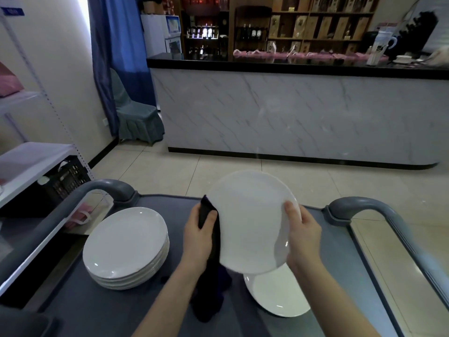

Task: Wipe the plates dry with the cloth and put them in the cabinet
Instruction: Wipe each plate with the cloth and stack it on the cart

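Head view: the right hand (304, 235) is gripping a plate (250, 222) at its four o'clock rim, thumb on top, above a cart (345, 271). The left hand (198, 239) is pinching a cloth (215, 254) against nine o'clock.

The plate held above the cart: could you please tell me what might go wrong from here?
The held plate is tilted, gripped only at its rim by the right hand and, through the cloth, by the left hand; it could slip and crack the lower plate on the cart beneath it.
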